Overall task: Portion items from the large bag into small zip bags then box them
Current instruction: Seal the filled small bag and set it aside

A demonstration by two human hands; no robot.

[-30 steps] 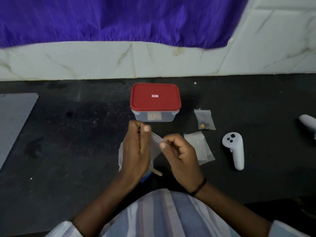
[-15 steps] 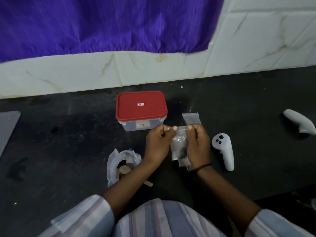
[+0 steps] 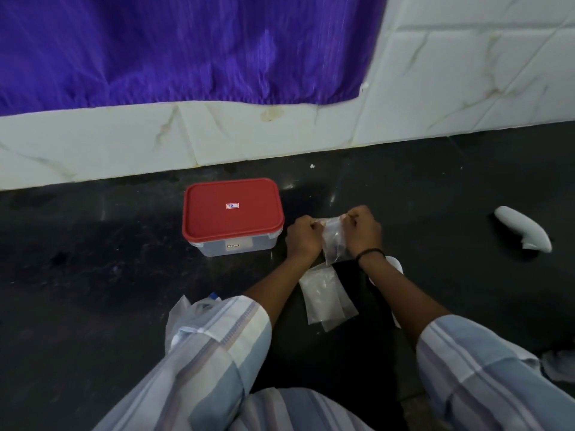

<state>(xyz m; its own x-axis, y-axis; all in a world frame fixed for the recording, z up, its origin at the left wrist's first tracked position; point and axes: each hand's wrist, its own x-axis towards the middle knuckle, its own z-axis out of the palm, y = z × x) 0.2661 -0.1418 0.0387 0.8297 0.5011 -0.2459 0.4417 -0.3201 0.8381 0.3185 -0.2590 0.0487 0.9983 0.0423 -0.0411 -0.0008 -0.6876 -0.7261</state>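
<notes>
My left hand (image 3: 303, 236) and my right hand (image 3: 362, 231) pinch the top corners of a small clear zip bag (image 3: 334, 242), held upright just right of the box. That box (image 3: 231, 217) is a clear container with a red lid, shut, standing on the black floor. A few empty small zip bags (image 3: 325, 295) lie flat between my forearms. The large crumpled plastic bag (image 3: 189, 315) sits at lower left, partly hidden behind my left sleeve.
A white controller (image 3: 522, 233) lies at right on the black floor (image 3: 93, 275). Another white controller (image 3: 395, 267) is mostly hidden under my right wrist. A white tiled wall with a purple cloth (image 3: 186, 48) rises behind the box.
Both hands have carried the small zip bag away from the large bag, forward and to the right, and now hold it by its top edge beside the box.
</notes>
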